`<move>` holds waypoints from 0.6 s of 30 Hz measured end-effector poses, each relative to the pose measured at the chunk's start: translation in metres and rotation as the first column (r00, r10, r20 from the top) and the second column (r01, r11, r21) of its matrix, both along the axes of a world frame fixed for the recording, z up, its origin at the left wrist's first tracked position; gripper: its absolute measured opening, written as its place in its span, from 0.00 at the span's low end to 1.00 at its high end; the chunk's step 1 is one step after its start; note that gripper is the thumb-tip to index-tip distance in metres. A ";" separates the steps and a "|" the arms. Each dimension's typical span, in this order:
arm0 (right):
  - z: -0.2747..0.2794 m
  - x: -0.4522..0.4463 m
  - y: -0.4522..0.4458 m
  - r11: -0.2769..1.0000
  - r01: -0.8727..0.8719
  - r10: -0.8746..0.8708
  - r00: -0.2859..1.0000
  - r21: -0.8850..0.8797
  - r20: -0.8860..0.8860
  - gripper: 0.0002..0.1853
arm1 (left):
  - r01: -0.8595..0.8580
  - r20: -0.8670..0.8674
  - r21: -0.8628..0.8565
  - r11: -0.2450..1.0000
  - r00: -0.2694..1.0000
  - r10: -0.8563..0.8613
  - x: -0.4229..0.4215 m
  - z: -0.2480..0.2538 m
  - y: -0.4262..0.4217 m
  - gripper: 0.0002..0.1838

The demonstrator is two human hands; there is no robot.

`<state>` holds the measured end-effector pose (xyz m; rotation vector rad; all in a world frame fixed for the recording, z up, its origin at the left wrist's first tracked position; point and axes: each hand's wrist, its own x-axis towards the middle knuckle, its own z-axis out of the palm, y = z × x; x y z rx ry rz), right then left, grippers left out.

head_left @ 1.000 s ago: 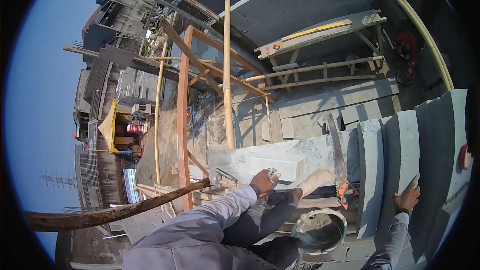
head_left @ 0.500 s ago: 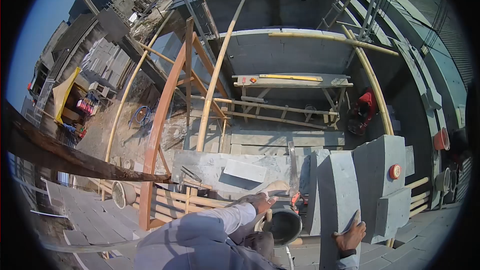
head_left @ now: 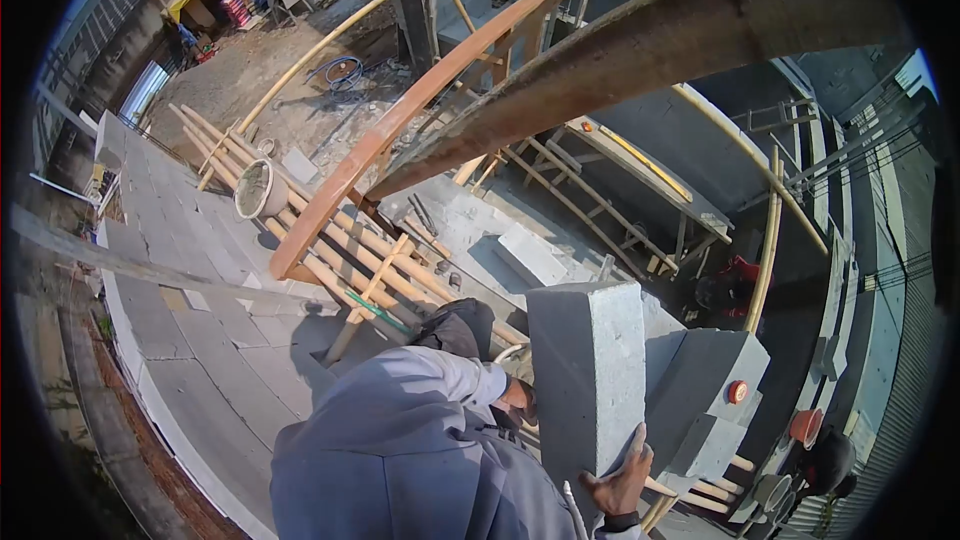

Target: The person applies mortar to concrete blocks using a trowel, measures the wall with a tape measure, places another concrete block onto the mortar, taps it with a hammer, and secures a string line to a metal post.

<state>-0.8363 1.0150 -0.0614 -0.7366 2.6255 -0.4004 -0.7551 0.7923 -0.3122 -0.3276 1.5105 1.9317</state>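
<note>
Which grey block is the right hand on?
The foreground block, looming largest, with the right hand at its lower right edge. The block under the red disc and the pale block beyond have no hand touching.

A pale grey, flat platform (head_left: 455, 215) bears a light grey rectangular block (head_left: 530, 257). Beyond it, a long grey wooden bench (head_left: 703, 214) carries a slim, straight yellow bar (head_left: 646, 162) laid lengthwise along its top.
</note>
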 end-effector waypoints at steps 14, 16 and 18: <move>0.006 0.027 -0.089 0.926 -0.375 0.370 0.924 -0.034 -0.096 0.66 | -0.187 -0.001 -0.137 0.973 0.982 0.189 0.111 0.053 -0.112 0.24; 0.010 0.029 -0.107 0.912 -0.409 0.404 0.910 -0.041 -0.096 0.66 | -0.213 -0.008 -0.132 0.968 0.977 0.214 0.115 0.055 -0.120 0.24; 0.019 0.029 -0.132 0.897 -0.441 0.436 0.896 -0.043 -0.080 0.66 | -0.255 -0.039 -0.128 0.958 0.967 0.252 0.111 0.056 -0.124 0.23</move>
